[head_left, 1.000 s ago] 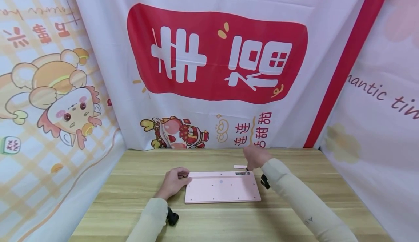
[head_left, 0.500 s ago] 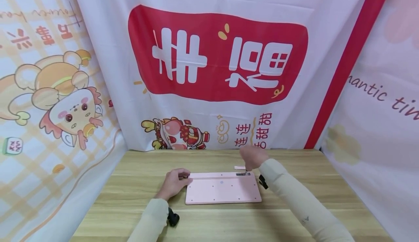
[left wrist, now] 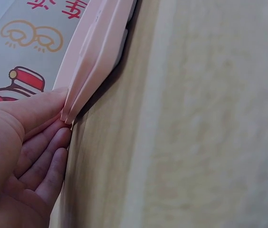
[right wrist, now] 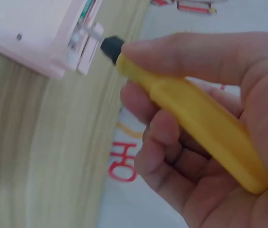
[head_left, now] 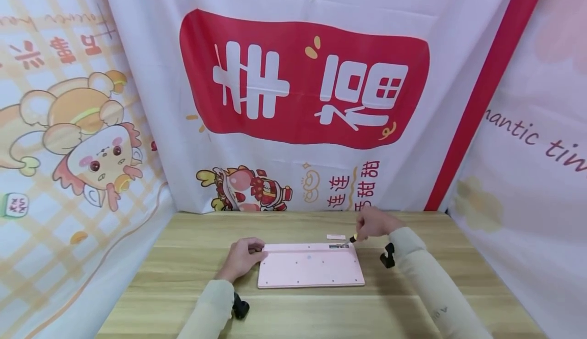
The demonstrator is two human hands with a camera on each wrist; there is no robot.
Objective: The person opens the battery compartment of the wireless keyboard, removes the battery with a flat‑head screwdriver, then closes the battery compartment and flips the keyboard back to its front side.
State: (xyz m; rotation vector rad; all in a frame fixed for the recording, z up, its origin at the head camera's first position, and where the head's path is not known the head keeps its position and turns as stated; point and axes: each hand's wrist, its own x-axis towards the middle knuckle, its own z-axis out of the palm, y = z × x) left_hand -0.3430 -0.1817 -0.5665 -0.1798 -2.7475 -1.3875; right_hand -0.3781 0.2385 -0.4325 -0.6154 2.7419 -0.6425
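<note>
On the wooden table (head_left: 321,313), the pink keyboard (head_left: 312,268) lies face down, its screw-dotted back showing. My left hand (head_left: 243,257) pinches its far left corner, thumb on top, fingertips at the edge. My right hand (head_left: 376,224) grasps the yellow handle of a screwdriver (right wrist: 200,123), thumb along it toward the black collar. Its shaft slants to the open slot (head_left: 338,246) at the keyboard's far right; with the blur, I can't tell what the tip touches. Just behind lies a small pink strip (head_left: 336,237).
</note>
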